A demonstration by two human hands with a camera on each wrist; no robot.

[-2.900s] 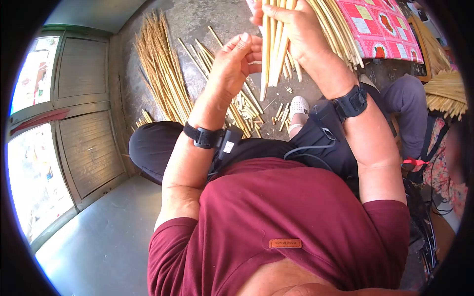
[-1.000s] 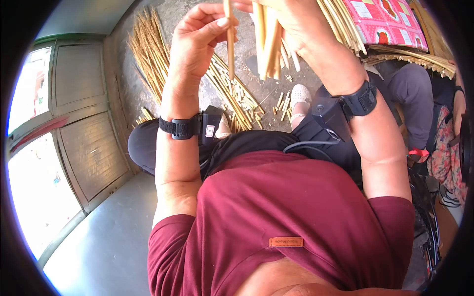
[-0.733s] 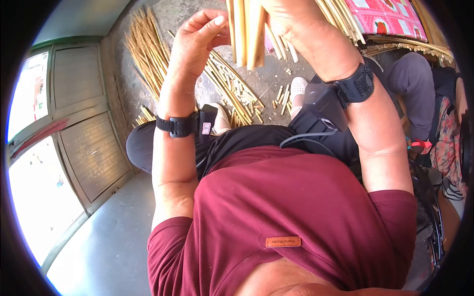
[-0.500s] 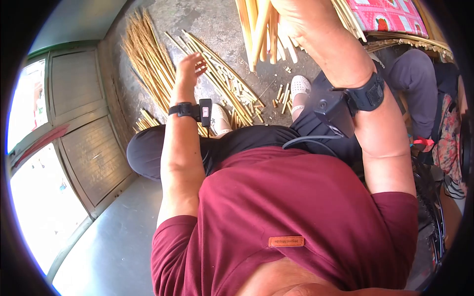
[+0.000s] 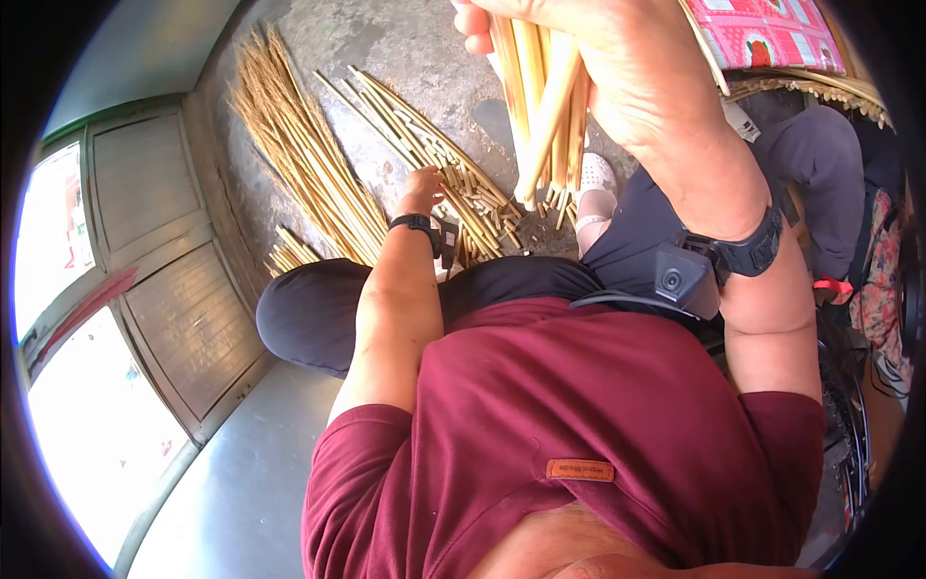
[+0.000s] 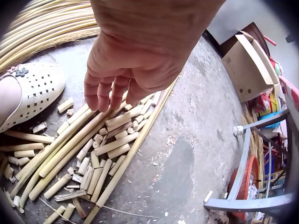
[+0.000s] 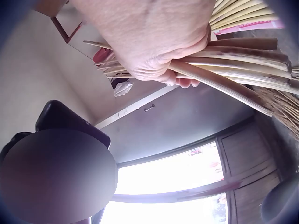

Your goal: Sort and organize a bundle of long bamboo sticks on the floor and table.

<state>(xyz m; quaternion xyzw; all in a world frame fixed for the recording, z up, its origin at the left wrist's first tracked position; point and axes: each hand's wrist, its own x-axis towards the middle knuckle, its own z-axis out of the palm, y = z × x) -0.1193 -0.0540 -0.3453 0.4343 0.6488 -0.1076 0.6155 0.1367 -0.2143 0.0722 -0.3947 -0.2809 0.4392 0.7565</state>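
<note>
The right hand [image 5: 632,72] grips a bundle of pale stalks [image 5: 540,106] in front of the body. In the right wrist view the fingers of this right hand [image 7: 154,42] curl round the stalks [image 7: 233,63], whose thick ends fan out. Low over the floor is the left hand [image 5: 422,191], its fingers loosely bent and holding nothing visible. The left wrist view has this left hand [image 6: 135,60] above short cut pieces [image 6: 117,142] and longer stalks [image 6: 70,149]; whether the fingertips touch them, I cannot tell.
Feathery-topped stalks [image 5: 309,154] lie on the floor [image 5: 386,43] at the left. A pink patterned cloth [image 5: 762,34] is at upper right, above another person's knee [image 5: 810,145]. A cardboard box [image 6: 247,67] and a metal frame [image 6: 247,204] stand right in the left wrist view.
The left hand, which held a single stalk beside the bundle a second ago, has let it go and dropped toward the floor pieces. The right hand has shifted rightward and closer to the body with its bundle.
</note>
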